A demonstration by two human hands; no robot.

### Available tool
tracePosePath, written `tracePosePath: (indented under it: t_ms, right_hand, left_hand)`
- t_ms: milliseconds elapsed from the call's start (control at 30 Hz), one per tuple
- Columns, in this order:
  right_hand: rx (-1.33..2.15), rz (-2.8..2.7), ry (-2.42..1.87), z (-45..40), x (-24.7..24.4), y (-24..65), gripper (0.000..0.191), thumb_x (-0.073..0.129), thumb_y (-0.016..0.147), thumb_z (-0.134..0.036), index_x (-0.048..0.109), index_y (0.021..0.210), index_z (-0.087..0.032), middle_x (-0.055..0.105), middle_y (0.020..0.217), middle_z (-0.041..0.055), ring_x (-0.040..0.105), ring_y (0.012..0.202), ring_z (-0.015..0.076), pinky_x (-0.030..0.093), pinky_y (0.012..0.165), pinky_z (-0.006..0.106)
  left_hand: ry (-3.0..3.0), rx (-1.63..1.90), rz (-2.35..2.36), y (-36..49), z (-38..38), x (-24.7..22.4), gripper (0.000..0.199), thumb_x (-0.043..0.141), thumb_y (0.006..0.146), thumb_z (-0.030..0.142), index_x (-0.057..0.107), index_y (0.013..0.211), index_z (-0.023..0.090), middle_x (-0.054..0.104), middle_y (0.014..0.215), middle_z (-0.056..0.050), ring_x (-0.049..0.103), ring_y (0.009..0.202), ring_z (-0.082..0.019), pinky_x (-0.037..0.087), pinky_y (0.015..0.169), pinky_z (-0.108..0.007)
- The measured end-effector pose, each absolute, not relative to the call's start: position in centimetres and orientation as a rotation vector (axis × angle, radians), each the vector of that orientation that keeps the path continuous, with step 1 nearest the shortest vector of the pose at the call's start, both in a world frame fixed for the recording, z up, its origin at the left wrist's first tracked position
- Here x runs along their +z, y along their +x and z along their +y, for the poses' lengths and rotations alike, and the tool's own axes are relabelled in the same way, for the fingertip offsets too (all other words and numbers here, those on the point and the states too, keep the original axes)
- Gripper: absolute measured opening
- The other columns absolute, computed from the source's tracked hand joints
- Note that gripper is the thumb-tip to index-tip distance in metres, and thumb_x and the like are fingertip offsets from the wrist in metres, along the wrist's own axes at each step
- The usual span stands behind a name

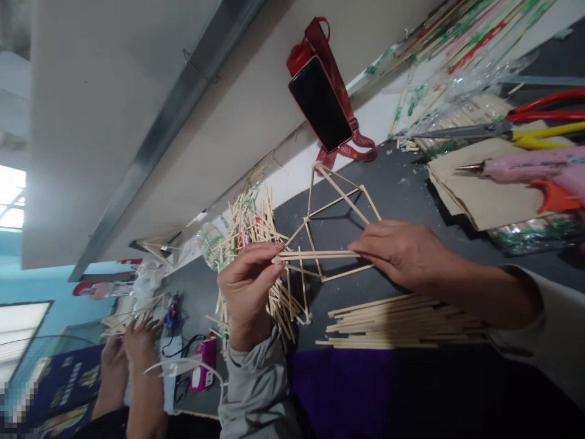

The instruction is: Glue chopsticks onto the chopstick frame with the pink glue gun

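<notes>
A frame of thin wooden sticks, joined at whitish blobs into triangles, stands over the dark tabletop. My left hand pinches the left ends of a close pair of wooden sticks, at a white blob like glue. The fingers of my right hand are closed on the right side of the frame, at the other end of the pair. My right fingers hide how the sticks meet there. Nearer my body lies a row of loose wooden sticks; a tangled heap of sticks is behind my left hand.
At right lie a pink glue gun, brown folded paper and pliers with red and yellow handles nearby. A phone leans on the panel beside a red lanyard. Another person's hands hold sticks at left.
</notes>
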State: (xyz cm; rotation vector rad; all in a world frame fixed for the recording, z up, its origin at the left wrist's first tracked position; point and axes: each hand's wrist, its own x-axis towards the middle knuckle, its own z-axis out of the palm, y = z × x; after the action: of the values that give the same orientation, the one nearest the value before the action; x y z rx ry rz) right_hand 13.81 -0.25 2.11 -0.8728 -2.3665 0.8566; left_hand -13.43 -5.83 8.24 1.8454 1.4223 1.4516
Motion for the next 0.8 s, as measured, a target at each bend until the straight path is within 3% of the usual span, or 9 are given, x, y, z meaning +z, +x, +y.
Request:
tracePosePath:
  t_ms: [200, 400, 633, 800]
  right_hand:
    - [0.813, -2.365, -0.859, -0.1, 2.0, 13.9, 0.030, 0.047, 0.098, -0.019, 0.076, 0.104, -0.021, 0.073, 0.100, 0.0079, 0.064, 0.095, 0.0213, 0.044, 0.081, 0.032]
    - [0.788, -2.360, -0.887, 0.0, 2.0, 14.6, 0.027, 0.047, 0.098, -0.018, 0.073, 0.107, -0.019, 0.072, 0.103, 0.0074, 0.066, 0.096, 0.0192, 0.044, 0.079, 0.029]
    - [0.872, -2.273, -1.167, 2.4, 3.5, 17.9, 0.019, 0.058, 0.089, -0.024, 0.077, 0.090, -0.020, 0.075, 0.088, 0.0020, 0.066, 0.080, 0.0157, 0.043, 0.072, 0.027]
    - [0.900, -2.475, -1.301, 2.9, 3.9, 18.7, 0.024, 0.056, 0.084, -0.020, 0.080, 0.091, -0.019, 0.075, 0.081, 0.0034, 0.061, 0.069, 0.0148, 0.038, 0.064, 0.028]
  left_hand:
    - [1.820, 1.436, 1.443, -13.2, -5.8, 8.3, 0.019, 0.085, 0.076, 0.022, 0.082, 0.094, 0.027, 0.076, 0.091, -0.005, 0.071, 0.085, -0.018, 0.056, 0.049, -0.019]
    - [1.768, 1.477, 1.449, -12.9, -5.5, 8.3, 0.020, 0.088, 0.072, 0.018, 0.082, 0.090, 0.026, 0.076, 0.088, -0.005, 0.071, 0.082, -0.018, 0.055, 0.048, -0.018]
    - [1.728, 1.524, 1.426, -12.2, -5.2, 8.4, 0.020, 0.090, 0.069, 0.020, 0.082, 0.088, 0.024, 0.077, 0.087, -0.004, 0.070, 0.074, -0.015, 0.055, 0.050, -0.019]
    - [1.666, 1.542, 1.426, -11.7, -5.1, 8.6, 0.021, 0.087, 0.068, 0.012, 0.083, 0.086, 0.022, 0.077, 0.085, -0.003, 0.067, 0.064, -0.012, 0.055, 0.050, -0.019]
